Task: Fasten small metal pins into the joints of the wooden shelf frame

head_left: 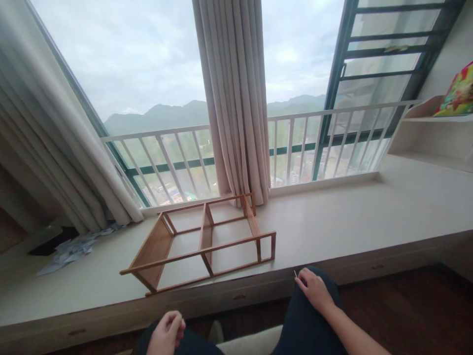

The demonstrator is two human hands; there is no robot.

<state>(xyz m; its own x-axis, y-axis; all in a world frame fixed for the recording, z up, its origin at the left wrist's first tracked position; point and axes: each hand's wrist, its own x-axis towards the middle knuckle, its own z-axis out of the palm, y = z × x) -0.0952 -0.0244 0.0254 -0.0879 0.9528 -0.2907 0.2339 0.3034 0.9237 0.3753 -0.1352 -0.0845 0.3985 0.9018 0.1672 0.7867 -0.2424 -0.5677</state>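
My right hand [313, 290] rests on my right knee, thumb and fingers pinched on a small thin, light-coloured rod [295, 273] whose tip sticks out; its exact kind is too small to tell. Over my left thigh, my left hand [168, 333] is closed with its fingers curled in, and whatever may be inside them is hidden. In front of both hands, a brown wooden shelf frame [207, 236] lies on its side on the white window ledge [325, 222]. Neither hand touches the frame.
Papers [76, 251] lie on the ledge at the left below a curtain [74, 133]. A second curtain [236, 98] hangs just behind the frame, by a white railing [166, 135]. At the right, a colourful bag [458, 93] sits on a white shelf [436, 133].
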